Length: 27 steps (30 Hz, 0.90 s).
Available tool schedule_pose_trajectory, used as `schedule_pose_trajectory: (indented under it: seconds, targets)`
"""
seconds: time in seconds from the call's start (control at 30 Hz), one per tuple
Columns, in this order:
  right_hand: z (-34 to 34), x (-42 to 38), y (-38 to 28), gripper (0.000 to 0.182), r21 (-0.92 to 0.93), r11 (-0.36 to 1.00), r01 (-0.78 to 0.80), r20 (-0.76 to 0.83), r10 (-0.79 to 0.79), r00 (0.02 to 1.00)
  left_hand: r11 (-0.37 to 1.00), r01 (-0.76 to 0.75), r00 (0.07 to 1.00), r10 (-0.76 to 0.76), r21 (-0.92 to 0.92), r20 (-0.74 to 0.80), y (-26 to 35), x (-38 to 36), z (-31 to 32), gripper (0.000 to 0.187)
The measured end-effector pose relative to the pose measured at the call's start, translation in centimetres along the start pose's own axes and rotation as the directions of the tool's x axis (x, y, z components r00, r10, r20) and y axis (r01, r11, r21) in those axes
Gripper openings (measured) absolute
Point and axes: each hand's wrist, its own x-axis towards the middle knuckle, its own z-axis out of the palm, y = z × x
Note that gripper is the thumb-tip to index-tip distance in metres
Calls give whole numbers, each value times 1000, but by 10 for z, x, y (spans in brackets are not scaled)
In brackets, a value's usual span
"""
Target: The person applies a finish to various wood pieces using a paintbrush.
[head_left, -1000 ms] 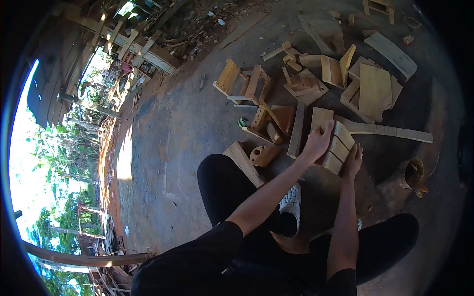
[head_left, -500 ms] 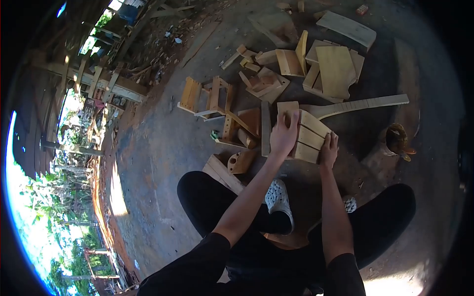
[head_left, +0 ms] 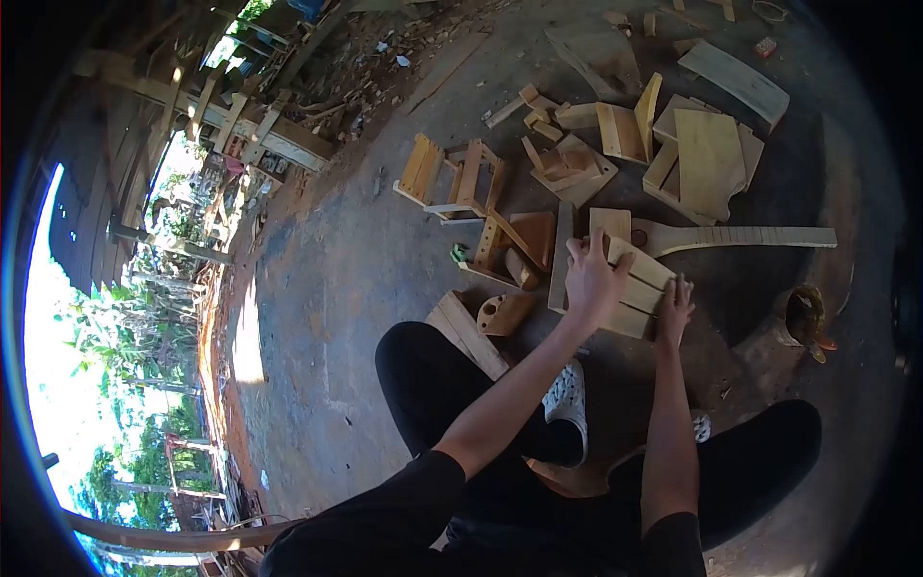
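A small slatted wooden piece (head_left: 635, 293) is between my two hands in front of my crossed legs. My left hand (head_left: 595, 281) is curled over its left end, fingers bent on the wood. At its right end, my right hand (head_left: 675, 310) grips the edge. Just beyond it lie a small light block (head_left: 610, 224) and a long curved wooden piece with a notched neck (head_left: 750, 238). A dark upright board (head_left: 562, 258) stands directly to the left of my left hand.
Small slatted wooden frames (head_left: 450, 178) stand to the left. Stacked wooden boxes and a flat board (head_left: 710, 163) lie at the upper right. A round container (head_left: 796, 317) is at the right. A wooden part with holes (head_left: 506, 313) lies near my left knee.
The whole view has shifted, so the objects appear further right and slightly lower. My left hand has moved along the slatted piece, its fingers now more bent; my right hand still holds the edge.
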Motion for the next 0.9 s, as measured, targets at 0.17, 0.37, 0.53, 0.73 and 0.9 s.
schedule_pose_trajectory:
  seconds: [0.17, 0.37, 0.53, 0.73, 0.9]
  targets:
    - [12, -41, -80, 47, 251, 764, 595, 96, -631, 770, 999, 20, 1000, -20, -25, -16, 2, -1, -1, 63]
    - [6, 6, 28, 62, -43, 999, 24, 30, -22, 999, 996, 46, 998, -49, 74, 41, 0, -6, -9, 53]
    - [-13, 0, 14, 66, 174, 959, -225, -95, 244, 965, 985, -171, 985, 172, 28, -15, 22, -20, 11, 48]
    - [-26, 3, 34, 64, 576, 692, -435, -40, 556, 830, 902, -432, 902, 432, -12, -30, 66, -47, 14, 46]
    - [-58, 18, -12, 61, 893, 330, -305, 50, 601, 798, 826, -532, 846, 514, -186, -139, 83, -35, -20, 53]
